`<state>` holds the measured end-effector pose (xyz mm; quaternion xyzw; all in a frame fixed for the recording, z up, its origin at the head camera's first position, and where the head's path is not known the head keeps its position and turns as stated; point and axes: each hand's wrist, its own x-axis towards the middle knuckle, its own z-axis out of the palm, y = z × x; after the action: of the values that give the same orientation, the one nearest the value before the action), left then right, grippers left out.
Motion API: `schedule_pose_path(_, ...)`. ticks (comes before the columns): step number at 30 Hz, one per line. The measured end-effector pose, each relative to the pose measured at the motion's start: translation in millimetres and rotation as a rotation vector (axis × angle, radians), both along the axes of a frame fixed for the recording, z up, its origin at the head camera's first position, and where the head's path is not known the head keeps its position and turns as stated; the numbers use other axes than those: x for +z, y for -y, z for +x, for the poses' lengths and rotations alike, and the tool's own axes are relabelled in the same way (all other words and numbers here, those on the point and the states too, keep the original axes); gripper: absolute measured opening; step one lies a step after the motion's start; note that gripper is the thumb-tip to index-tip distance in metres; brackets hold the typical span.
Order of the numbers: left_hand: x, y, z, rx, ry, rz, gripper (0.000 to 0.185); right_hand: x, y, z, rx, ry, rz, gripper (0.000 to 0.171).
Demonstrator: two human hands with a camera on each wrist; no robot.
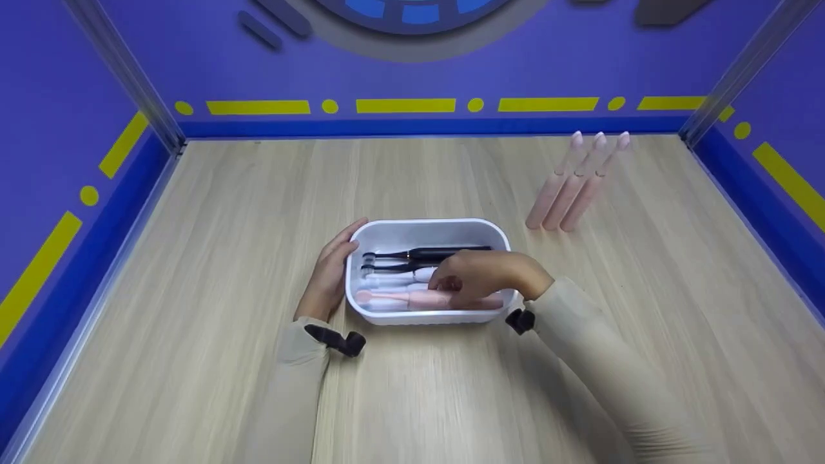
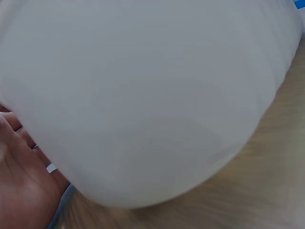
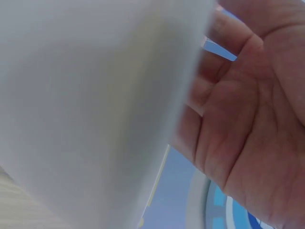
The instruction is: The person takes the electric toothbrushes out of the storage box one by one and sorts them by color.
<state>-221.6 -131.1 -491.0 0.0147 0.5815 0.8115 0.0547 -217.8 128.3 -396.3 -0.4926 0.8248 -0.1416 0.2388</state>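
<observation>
A white plastic bin (image 1: 428, 317) holds black electric toothbrushes (image 1: 445, 253), white toothbrushes (image 1: 393, 278) and a pink toothbrush (image 1: 425, 299) lying along its front wall. My left hand (image 1: 330, 277) grips the bin's left end, thumb at the rim and fingers along the outside; its palm shows beside the wall in the left wrist view. Reaching in over the right end, my right hand (image 1: 486, 274) has curled fingers at the pink toothbrush's handle, covering part of it. The bin wall (image 3: 86, 105) hides those fingertips in the right wrist view.
Three pink toothbrushes (image 1: 567, 193) lie side by side on the wooden table (image 1: 258, 212), behind and right of the bin, heads pointing to the back. Blue panels (image 1: 412, 77) with yellow markings enclose the table at the back and sides.
</observation>
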Motion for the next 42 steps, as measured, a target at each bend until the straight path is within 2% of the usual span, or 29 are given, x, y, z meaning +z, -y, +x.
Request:
schedule_pose_path(5, 0.3, 0.3, 1.0, 0.003, 0.003, -0.033, 0.048, 1.1, -1.6, 0.1, -0.013, 0.008, -0.007, 0.024)
schedule_pose_path(12, 0.7, 0.4, 0.5, 0.004, -0.001, -0.022, 0.048, 5.7, -8.4, 0.4, -0.060, 0.032, -0.030, 0.034)
schedule_pose_path(19, 1.6, 0.4, 0.6, 0.004, 0.010, -0.008, 0.048, 8.6, -12.4, -1.0, -0.051, 0.036, -0.050, 0.030)
schedule_pose_path(23, 1.6, 0.5, 0.8, 0.005, 0.017, -0.013, 0.048, 10.5, -13.9, -0.6, -0.076, 0.035, -0.043, 0.031)
schedule_pose_path(30, 1.3, 0.2, 0.6, 0.001, 0.011, -0.010, 0.048, 13.1, -19.5, 0.5, -0.090, 0.018, -0.092, 0.033)
schedule_pose_path(42, 1.4, 0.5, 0.4, -0.006, 0.001, 0.022, 0.048, 14.5, -29.5, -0.7, -0.160, 0.051, -0.146, 0.037)
